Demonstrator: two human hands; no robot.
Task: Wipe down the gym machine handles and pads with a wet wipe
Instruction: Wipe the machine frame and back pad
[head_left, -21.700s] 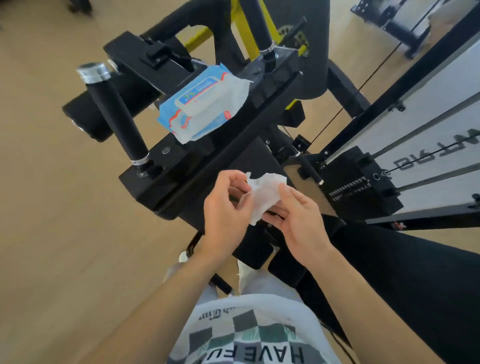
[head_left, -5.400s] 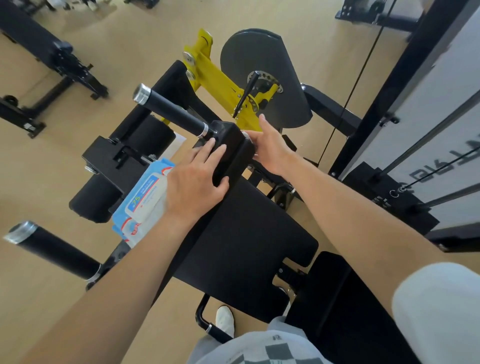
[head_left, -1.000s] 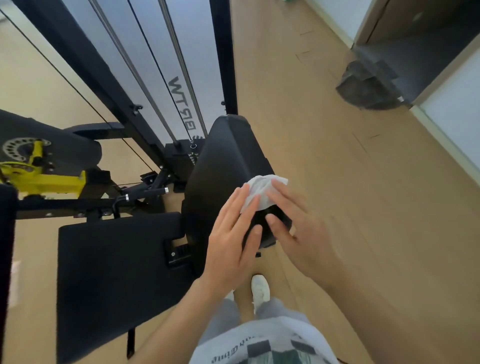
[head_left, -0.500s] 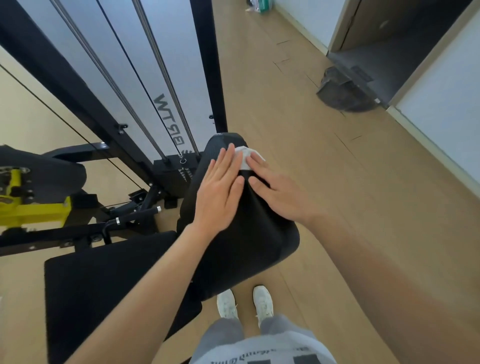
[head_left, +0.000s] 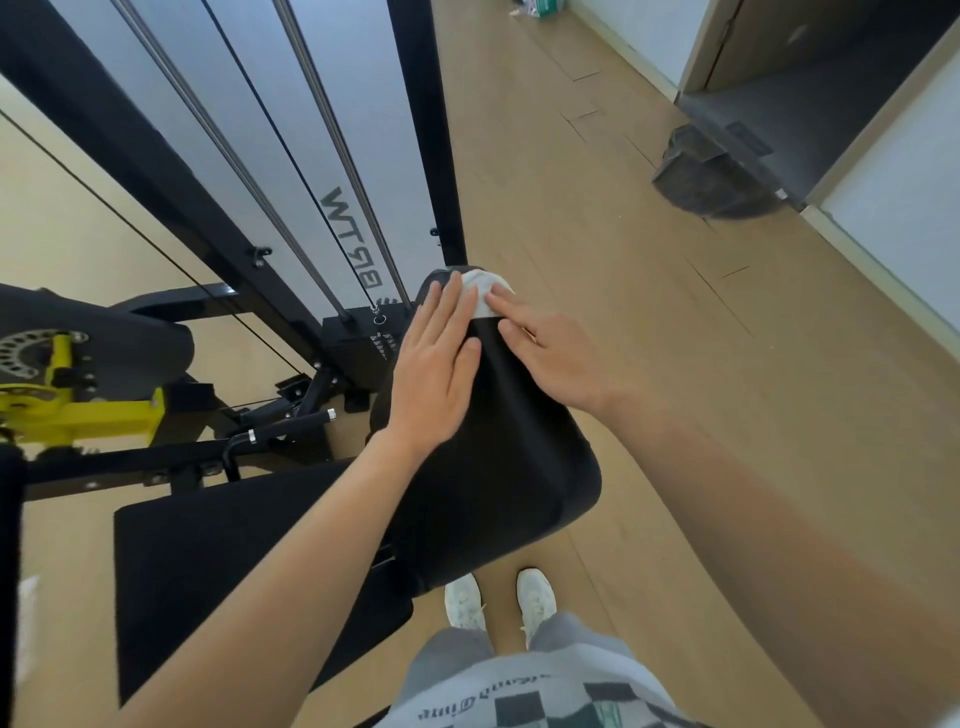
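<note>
A long black back pad (head_left: 514, 467) of the gym machine slopes away from me. A white wet wipe (head_left: 483, 293) lies crumpled at its far top end. My left hand (head_left: 436, 374) lies flat on the pad, fingers straight, fingertips pressing the wipe's left edge. My right hand (head_left: 550, 353) is also flat, its fingertips pressing the wipe's right side. A black seat pad (head_left: 218, 561) lies lower left.
The weight-stack frame with guide rods and cable (head_left: 291, 156) stands just left of the pad. A yellow pivot bracket (head_left: 78, 410) and a small black lever handle (head_left: 291, 428) are at left. A dark bag (head_left: 711, 176) sits by a doorway at right. My white shoes (head_left: 498, 603) stand below the pad.
Both hands have pushed the wipe up the pad from its near end to its far top end over the last second.
</note>
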